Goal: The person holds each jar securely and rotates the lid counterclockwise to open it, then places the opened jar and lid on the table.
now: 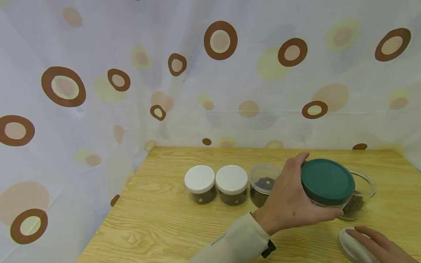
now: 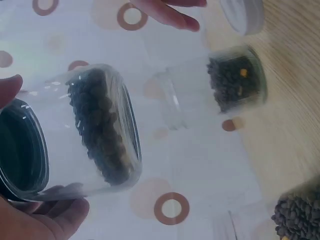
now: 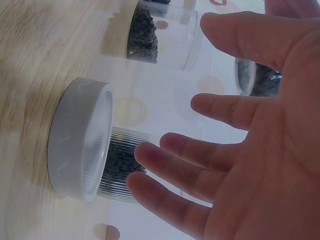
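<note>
My left hand (image 1: 289, 201) grips a clear jar with a green lid (image 1: 327, 180), holding it above the table. In the left wrist view dark pellets or seeds fill part of this jar (image 2: 100, 125), which is tilted there. Low at the right, my right hand (image 1: 385, 243) has its fingers extended over a white lid (image 1: 352, 243) on the table. The right wrist view shows this lid (image 3: 70, 140) with its hollow side up and the fingers (image 3: 170, 165) spread beside it. Behind the green-lidded jar stands a lidless clear jar (image 1: 370, 184) with dark contents.
Two jars with white lids, the left jar (image 1: 199, 180) and its neighbour (image 1: 231, 180), stand side by side. Right of them is a clear-topped jar (image 1: 263, 182) of dark pellets, partly behind my left hand. A patterned curtain (image 1: 243, 84) hangs behind the wooden table (image 1: 141, 219).
</note>
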A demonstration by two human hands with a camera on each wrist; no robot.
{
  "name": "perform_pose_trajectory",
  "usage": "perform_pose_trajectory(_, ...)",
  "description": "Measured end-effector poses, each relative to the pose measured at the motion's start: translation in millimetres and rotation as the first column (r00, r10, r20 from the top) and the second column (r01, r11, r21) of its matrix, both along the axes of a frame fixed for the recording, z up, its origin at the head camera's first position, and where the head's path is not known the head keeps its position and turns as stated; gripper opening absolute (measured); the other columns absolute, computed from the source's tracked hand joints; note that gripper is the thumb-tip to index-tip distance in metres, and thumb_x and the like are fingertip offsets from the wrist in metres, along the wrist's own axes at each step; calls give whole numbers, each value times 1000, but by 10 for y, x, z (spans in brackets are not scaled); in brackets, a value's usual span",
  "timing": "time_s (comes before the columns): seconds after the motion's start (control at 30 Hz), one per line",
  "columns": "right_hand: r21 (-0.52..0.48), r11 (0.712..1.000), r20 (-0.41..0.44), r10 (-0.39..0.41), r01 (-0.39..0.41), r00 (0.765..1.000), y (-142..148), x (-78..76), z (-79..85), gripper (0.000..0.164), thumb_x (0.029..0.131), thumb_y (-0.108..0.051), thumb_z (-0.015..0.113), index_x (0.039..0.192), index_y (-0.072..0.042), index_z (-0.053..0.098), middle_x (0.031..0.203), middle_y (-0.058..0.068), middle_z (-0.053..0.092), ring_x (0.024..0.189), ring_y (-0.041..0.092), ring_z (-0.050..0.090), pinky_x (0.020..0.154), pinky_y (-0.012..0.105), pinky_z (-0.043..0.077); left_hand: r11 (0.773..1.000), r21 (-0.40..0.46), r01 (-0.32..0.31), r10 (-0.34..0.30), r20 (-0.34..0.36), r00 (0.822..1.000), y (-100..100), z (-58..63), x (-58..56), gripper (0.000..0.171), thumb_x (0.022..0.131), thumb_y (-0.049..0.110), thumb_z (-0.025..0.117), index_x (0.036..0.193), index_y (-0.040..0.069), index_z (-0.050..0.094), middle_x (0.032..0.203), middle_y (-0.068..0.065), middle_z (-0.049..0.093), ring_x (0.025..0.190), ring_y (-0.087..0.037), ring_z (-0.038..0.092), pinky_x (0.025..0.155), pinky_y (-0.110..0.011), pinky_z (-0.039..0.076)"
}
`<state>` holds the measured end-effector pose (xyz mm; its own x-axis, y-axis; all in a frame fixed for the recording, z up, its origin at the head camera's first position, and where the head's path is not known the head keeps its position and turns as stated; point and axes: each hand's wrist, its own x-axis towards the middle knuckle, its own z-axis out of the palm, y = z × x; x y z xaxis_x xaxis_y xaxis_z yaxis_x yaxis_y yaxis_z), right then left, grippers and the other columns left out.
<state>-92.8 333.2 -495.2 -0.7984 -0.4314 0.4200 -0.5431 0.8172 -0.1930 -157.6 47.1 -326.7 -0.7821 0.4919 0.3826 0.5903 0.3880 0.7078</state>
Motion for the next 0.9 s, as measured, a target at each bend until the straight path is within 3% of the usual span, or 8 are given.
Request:
perform_pose_trajectory(0.13, 9, 1000, -8, 3, -3, 1000, -8, -24, 23, 113, 54, -31, 94, 147, -48, 31, 134, -47, -10, 116, -32, 3, 59, 19, 41, 990, 139, -8, 3, 35, 999, -100, 36, 103, 105, 73, 35, 87, 153, 31, 19, 142, 5, 42, 118, 0, 50, 89, -18, 50)
perform_pose_trajectory(0.27, 1, 1000, -29, 21, -21, 999, -30, -46, 42, 114, 54, -31, 95, 146, -49, 31, 136, -46, -9, 115, -31, 8, 59, 18, 40, 972, 236, -15, 23, -31, 999, -204, 57, 161, 98, 71, 29, 89, 148, 29, 28, 139, 4, 44, 121, -1, 48, 96, -19, 48)
perform_pose_trajectory(0.37, -10, 999, -36, 33, -33, 999, -66, -47, 51, 115, 54, -30, 94, 147, -49, 30, 136, -47, -8, 118, -32, 5, 57, 23, 43, 969, 247, -5, 28, -91, 995, -271, 60, 172, 96, 68, 27, 91, 144, 28, 33, 137, 4, 45, 122, -2, 46, 99, -22, 47)
perform_pose_trajectory(0.5, -9, 999, -52, 36, -37, 998, -116, -47, 68, 116, 54, -31, 94, 147, -51, 28, 137, -46, -3, 122, -33, -6, 58, 26, 44, 971, 240, 1, 27, -113, 993, -341, 16, 184, 97, 65, 25, 92, 142, 28, 34, 136, 3, 45, 123, -2, 43, 102, -24, 44)
perform_pose_trajectory(0.63, -2, 1000, -53, 29, -29, 998, -149, -62, 106, 115, 51, -32, 95, 145, -51, 31, 136, -44, 3, 118, -32, 1, 58, 22, 43, 972, 234, -16, 56, -166, 985, -410, -46, 199, 98, 63, 26, 93, 142, 24, 35, 135, 2, 47, 124, -5, 41, 102, -24, 43)
perform_pose_trajectory(0.73, 4, 1000, -26, 21, -21, 999, -166, -72, 132, 111, 54, -31, 94, 145, -50, 33, 134, -40, 16, 114, -31, 6, 59, 25, 46, 971, 239, 10, 24, -141, 990, -478, -67, 208, 98, 66, 25, 92, 144, 26, 33, 136, 2, 49, 124, -5, 46, 102, -23, 45)
perform_pose_trajectory(0.83, 17, 1000, -5, 16, -16, 1000, -194, -81, 148, 108, 58, -31, 93, 145, -50, 32, 130, -33, 27, 113, -31, 7, 61, 30, 49, 971, 235, 45, -30, -65, 997, -554, -86, 223, 96, 69, 24, 90, 145, 30, 31, 136, 4, 51, 121, -2, 52, 99, -22, 49)
perform_pose_trajectory(0.9, 15, 1000, -2, 26, -26, 1000, -219, -99, 152, 106, 58, -30, 92, 145, -47, 34, 131, -37, 22, 114, -32, 6, 62, 31, 50, 980, 195, 43, -30, -71, 997, -606, -113, 232, 98, 69, 26, 89, 147, 30, 29, 135, 4, 54, 118, -2, 55, 97, -21, 50)
